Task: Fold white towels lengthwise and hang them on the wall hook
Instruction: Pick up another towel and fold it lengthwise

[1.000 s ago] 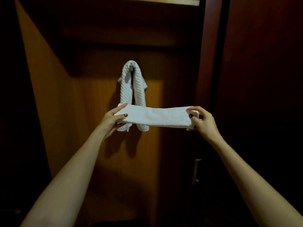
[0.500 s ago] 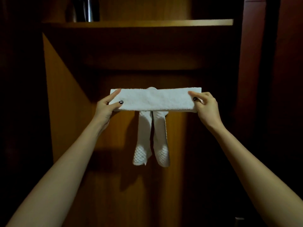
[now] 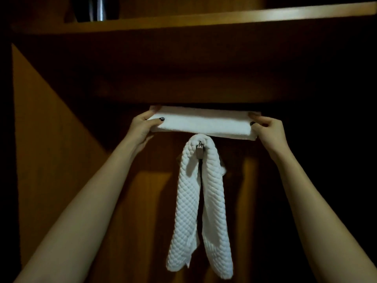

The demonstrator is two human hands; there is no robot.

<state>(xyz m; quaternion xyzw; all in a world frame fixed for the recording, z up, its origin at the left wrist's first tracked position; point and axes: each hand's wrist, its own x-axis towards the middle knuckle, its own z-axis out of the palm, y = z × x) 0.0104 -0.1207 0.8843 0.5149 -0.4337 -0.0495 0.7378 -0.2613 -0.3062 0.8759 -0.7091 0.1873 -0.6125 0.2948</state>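
I hold a folded white towel [image 3: 204, 126] stretched out level between my two hands, in the middle of the frame, just under the dark underside of a wooden shelf [image 3: 204, 19]. My left hand [image 3: 142, 128] grips the towel's left end, thumb pressed on the near face and fingers [image 3: 149, 113] wrapped over the top edge. My right hand [image 3: 269, 131] pinches the right end the same way, thumb in front and the rest curled behind. Both thumbnails carry dark polish.

Right below the middle of this towel, a waffle-textured towel [image 3: 193, 201] is draped over a metal hook [image 3: 200, 151] fixed to the wooden back panel [image 3: 61, 170]. Its two halves hang side by side down to the lower centre of the frame, the right one reaching a little lower. The bottom edge of the towel I hold sits at the very top of the draped one; I cannot tell whether they touch.

At the upper left, a dark shiny object [image 3: 98, 7] stands on the shelf, too dim to make out.
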